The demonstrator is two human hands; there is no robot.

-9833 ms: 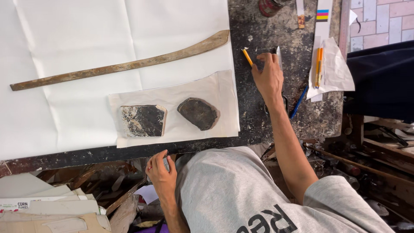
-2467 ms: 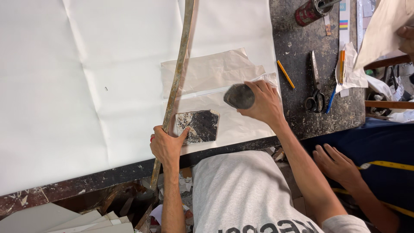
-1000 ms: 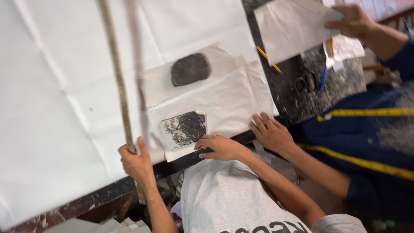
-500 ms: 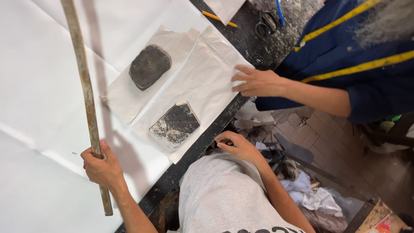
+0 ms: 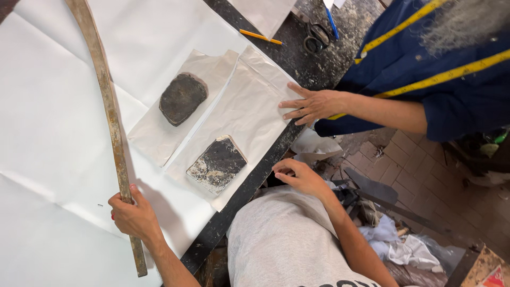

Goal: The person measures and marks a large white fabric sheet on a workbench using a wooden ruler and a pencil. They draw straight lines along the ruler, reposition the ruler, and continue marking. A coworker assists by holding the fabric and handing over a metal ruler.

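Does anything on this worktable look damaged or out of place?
The rectangular dark block looks worn: its surface is scraped pale in patches. It lies askew on a translucent paper sheet. The wooden stick in the left hand is bowed.

- A dark oval stone (image 5: 183, 98) on a cream paper sheet (image 5: 159, 141).
- A dark rectangular block (image 5: 217, 163) on another sheet (image 5: 249, 103).
- A yellow pencil (image 5: 260, 36), scissors (image 5: 316, 36) and blue pen (image 5: 332, 23) on the speckled table (image 5: 297, 58).
- A co-worker's hand (image 5: 314, 103) pressing paper.

No packages, labels, signs or screens show anywhere on the table.
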